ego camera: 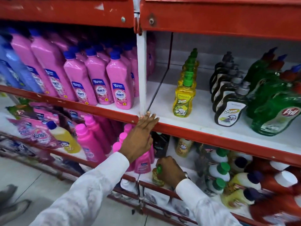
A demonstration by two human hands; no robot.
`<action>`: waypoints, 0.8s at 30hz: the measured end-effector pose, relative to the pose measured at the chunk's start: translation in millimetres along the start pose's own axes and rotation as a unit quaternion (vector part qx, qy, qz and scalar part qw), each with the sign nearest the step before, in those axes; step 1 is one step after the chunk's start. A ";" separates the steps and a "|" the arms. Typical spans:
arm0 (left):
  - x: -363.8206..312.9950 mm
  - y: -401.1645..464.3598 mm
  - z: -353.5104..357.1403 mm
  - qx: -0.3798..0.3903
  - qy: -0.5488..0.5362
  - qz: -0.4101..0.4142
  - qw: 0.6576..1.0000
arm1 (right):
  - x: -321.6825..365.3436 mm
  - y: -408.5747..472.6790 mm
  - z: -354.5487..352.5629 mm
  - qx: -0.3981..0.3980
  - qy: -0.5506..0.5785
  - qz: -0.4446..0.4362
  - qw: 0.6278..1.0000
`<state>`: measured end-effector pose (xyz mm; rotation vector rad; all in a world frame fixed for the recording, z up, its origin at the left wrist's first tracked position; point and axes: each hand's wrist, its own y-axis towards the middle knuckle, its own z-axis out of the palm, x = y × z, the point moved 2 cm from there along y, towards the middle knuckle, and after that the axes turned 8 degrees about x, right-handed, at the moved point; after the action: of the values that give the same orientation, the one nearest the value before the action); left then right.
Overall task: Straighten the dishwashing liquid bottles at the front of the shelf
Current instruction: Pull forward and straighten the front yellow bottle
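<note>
On the middle shelf a row of yellow dishwashing bottles with green caps (184,101) runs front to back, beside a row of dark bottles with grey caps (229,110) and big green Pril bottles (275,111). My left hand (138,141) rests on the red front edge of that shelf (211,137), fingers spread over the lip, holding nothing. On the shelf below, my right hand (171,172) is closed around a small yellow bottle with a green cap (158,174), which stands near that shelf's front edge.
Pink Shakti bottles (120,90) fill the left bay behind a white upright post (141,70). The lower shelf holds pink bottles (91,144), Vanish packs (39,136), white green-capped bottles (218,170) and red bottles (276,206). Tiled floor lies at bottom left.
</note>
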<state>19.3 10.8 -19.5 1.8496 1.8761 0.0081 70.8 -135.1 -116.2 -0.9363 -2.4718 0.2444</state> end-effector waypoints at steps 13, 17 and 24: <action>9.5 2.2 5.9 -0.039 -0.055 0.008 0.998 | 21.6 -101.1 -149.6 -0.213 0.239 -0.071 0.945; 11.5 2.7 10.7 -0.048 -0.055 -0.005 0.997 | 33.6 -125.6 -213.8 -0.297 0.234 -0.122 0.918; 5.9 -1.5 12.1 -0.050 -0.050 -0.031 0.997 | 30.0 -97.6 -268.9 -0.330 0.176 -0.113 0.921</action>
<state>22.4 12.1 -32.5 1.6925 1.8294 -0.0115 128.8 -189.4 160.3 -0.8276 -2.3008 -0.8143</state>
